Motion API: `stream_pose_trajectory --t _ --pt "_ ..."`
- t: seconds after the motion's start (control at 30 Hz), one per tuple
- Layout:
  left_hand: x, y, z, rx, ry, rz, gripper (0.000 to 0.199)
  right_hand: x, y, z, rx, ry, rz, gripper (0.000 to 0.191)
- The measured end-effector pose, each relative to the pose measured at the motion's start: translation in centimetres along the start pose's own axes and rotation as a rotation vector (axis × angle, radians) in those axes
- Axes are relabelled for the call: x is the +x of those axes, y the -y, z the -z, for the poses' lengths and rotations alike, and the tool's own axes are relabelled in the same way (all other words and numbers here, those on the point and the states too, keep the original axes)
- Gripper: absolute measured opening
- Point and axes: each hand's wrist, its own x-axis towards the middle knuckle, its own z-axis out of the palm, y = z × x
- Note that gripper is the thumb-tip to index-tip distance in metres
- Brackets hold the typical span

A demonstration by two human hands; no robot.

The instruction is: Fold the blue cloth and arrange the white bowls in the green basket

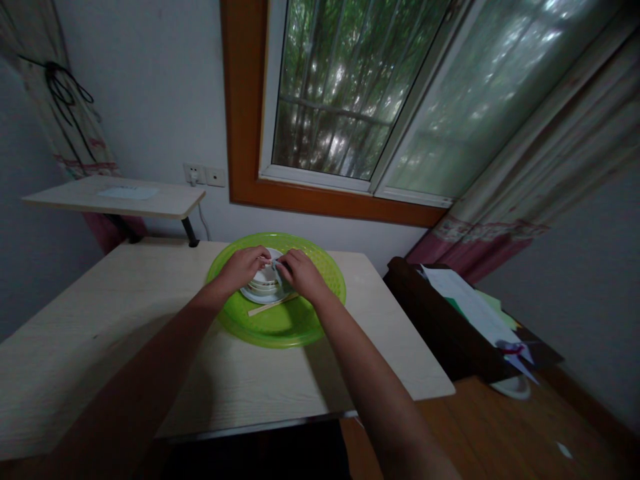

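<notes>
White bowls point(263, 285) (shelf label point(129, 193) unreadable) sit beneath left hand point(246, 265) and right hand point(301, 270).

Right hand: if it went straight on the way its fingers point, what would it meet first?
Probably the left hand, its fingertips just across from those of the right hand, above the bowls, though depth is unclear. A small pale thing may lie between.

Window, curtains, shelf and papers
The window point(350, 93) is at one o'clock, a tied curtain point(37, 60) at ten, another curtain point(565, 153) at two, the raised shelf point(173, 200) at nine, wall sockets point(205, 175) at ten, loose papers point(473, 303) between three and four.
</notes>
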Motion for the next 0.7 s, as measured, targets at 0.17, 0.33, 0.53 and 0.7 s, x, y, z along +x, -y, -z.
stream_pose_trajectory --t 0.17,0.33,0.53,0.7 --pt "0.3 0.2 0.7 -0.063 -0.197 0.161 0.016 -0.3 -1.6 0.0 -0.014 -0.051 -0.115 0.012" --pt "0.4 0.6 1.1 -0.029 -0.335 0.23 0.008 -0.6 -3.2 -0.2 0.037 -0.129 -0.219 0.013" --pt "0.5 0.8 1.1 -0.044 -0.385 0.253 0.007 -0.7 -4.5 -0.3 0.272 -0.314 -0.376 0.009" --pt "0.5 1.0 1.2 -0.058 -0.39 0.286 0.006 -0.7 -4.7 -0.2 0.367 -0.365 -0.416 0.008"
